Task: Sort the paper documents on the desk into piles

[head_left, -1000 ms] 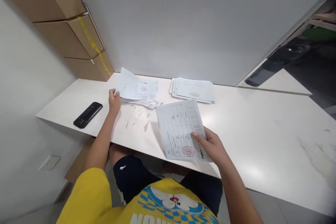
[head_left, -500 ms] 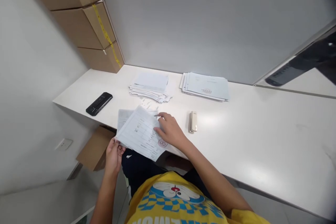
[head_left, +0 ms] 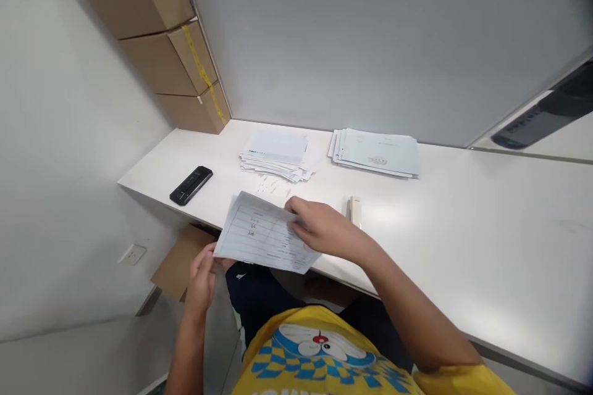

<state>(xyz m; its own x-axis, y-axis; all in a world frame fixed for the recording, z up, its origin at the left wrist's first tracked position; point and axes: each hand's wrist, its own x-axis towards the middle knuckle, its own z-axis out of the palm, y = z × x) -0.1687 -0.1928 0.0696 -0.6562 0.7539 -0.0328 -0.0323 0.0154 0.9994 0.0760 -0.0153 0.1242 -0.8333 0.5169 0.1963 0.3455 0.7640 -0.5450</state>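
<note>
A few printed paper sheets [head_left: 264,234] are held tilted over the front edge of the white desk. My left hand [head_left: 202,271] pinches their lower left corner between thumb and fingers. At the right side, my right hand [head_left: 319,227] grips the sheets' upper edge, its fingertips partly hidden behind the paper. Just beyond my right hand lies a beige stapler [head_left: 355,212], its near end covered by the hand. Farther back is an uneven stack of papers [head_left: 278,151]. To the right of that stack sits a neater pile of stamped papers [head_left: 380,153].
The white desk [head_left: 463,228] runs along a grey partition [head_left: 370,43]. A black phone [head_left: 191,185] lies at its left end. Stacked cardboard boxes [head_left: 185,68] stand in the back left corner, and an open cardboard box [head_left: 183,259] is below the desk.
The sheets have been drawn together and tilted up, so the one that stuck out behind is mostly hidden. My right hand has closed on their upper right edge. The view has shifted slightly.
</note>
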